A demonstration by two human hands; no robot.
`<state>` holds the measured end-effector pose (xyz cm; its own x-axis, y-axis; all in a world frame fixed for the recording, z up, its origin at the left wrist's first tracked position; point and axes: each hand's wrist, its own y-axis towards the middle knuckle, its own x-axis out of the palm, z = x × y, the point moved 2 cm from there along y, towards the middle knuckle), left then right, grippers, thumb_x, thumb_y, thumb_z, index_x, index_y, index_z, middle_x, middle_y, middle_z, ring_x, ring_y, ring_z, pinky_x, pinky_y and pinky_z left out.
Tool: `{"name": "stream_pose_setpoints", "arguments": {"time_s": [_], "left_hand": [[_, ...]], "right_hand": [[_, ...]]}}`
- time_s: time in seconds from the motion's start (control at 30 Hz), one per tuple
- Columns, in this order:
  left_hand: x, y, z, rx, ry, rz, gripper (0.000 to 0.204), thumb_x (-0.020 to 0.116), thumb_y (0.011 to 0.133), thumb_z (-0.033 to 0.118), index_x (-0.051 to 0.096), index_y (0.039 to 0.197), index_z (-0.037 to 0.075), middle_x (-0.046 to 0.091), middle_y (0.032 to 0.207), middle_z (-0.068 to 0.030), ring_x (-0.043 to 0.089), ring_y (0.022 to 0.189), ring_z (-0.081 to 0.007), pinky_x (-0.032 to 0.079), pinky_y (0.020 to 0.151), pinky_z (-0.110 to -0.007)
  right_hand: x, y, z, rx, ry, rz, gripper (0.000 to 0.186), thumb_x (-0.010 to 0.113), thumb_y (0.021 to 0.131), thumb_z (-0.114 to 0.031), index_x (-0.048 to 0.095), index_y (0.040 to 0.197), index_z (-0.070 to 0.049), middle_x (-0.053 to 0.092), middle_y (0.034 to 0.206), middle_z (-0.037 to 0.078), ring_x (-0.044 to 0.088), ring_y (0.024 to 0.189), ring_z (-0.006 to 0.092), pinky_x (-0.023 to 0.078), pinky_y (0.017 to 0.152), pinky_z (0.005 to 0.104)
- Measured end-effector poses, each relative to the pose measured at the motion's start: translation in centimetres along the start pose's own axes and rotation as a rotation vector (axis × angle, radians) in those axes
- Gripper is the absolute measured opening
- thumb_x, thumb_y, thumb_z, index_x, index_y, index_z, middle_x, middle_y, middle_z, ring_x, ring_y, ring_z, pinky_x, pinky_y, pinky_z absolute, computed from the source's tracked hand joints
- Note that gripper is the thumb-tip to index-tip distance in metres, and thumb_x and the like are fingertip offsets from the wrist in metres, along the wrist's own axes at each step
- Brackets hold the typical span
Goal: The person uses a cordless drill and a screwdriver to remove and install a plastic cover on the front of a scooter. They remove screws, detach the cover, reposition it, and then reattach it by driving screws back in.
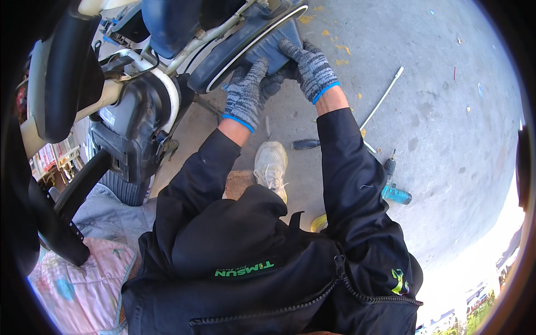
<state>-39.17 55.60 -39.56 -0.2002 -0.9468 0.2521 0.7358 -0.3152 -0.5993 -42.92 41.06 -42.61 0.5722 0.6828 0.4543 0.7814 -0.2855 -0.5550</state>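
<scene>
Both my hands, in grey knitted gloves with blue cuffs, grip a dark plastic panel (230,58) with a white curved trim at the top centre. My left hand (245,95) has its fingers closed on the panel's lower part, the thumb up against it. My right hand (312,72) holds it farther right, thumb on the recessed middle and the other fingers partly hidden behind. The panel lies against a white tubular frame (195,42) of a scooter-like vehicle, whose black plastic body (128,123) fills the upper left.
On the concrete floor to my right lie a long metal rod (382,96), a black-handled tool (305,144) and a teal drill (395,192). My shoe (271,164) is below the panel. A pink quilted cloth (78,279) and a black bar (78,190) are at lower left.
</scene>
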Motion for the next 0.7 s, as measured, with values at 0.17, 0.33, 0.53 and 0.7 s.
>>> {"name": "stream_pose_setpoints", "arguments": {"time_s": [0.17, 0.33, 0.53, 0.7], "left_hand": [[0.4, -0.1, 0.4, 0.020, 0.054, -0.011, 0.025, 0.066, 0.092, 0.019, 0.060, 0.113, 0.006, 0.067, 0.098, -0.0086, 0.070, 0.077, -0.0221, 0.056, 0.058, -0.028], [-0.1, 0.4, 0.3, -0.001, 0.027, -0.017, 0.029, 0.067, 0.091, 0.018, 0.059, 0.116, 0.006, 0.067, 0.099, -0.0107, 0.071, 0.075, -0.0234, 0.057, 0.059, -0.029], [-1.4, -0.2, 0.8, -0.076, -0.033, -0.051, 0.028, 0.065, 0.093, 0.022, 0.060, 0.116, 0.006, 0.067, 0.101, -0.0104, 0.070, 0.078, -0.0230, 0.057, 0.059, -0.028], [-1.3, 0.1, 0.4, -0.045, 0.003, -0.037, 0.028, 0.065, 0.093, 0.025, 0.059, 0.114, 0.007, 0.068, 0.095, -0.0100, 0.071, 0.073, -0.0228, 0.057, 0.058, -0.030]], "right_hand": [[-0.8, 0.3, 0.0, -0.016, 0.171, -0.167, 0.043, 0.075, 0.087, -0.030, 0.061, 0.110, 0.004, 0.068, 0.091, 0.012, 0.067, 0.071, 0.0185, 0.056, 0.060, 0.0274], [0.3, 0.1, 0.4, -0.052, -0.026, 0.019, 0.049, 0.073, 0.088, -0.033, 0.058, 0.117, 0.004, 0.067, 0.095, 0.013, 0.067, 0.074, 0.0192, 0.056, 0.061, 0.0290], [0.5, -1.1, -0.8, 0.002, -0.097, -0.030, 0.054, 0.069, 0.090, -0.040, 0.057, 0.119, 0.005, 0.067, 0.094, 0.012, 0.066, 0.073, 0.0179, 0.055, 0.065, 0.0302], [-0.6, 0.5, 1.2, -0.148, -0.207, -0.043, 0.052, 0.064, 0.094, -0.040, 0.058, 0.121, 0.003, 0.067, 0.095, 0.013, 0.065, 0.078, 0.0166, 0.054, 0.068, 0.0301]]}}
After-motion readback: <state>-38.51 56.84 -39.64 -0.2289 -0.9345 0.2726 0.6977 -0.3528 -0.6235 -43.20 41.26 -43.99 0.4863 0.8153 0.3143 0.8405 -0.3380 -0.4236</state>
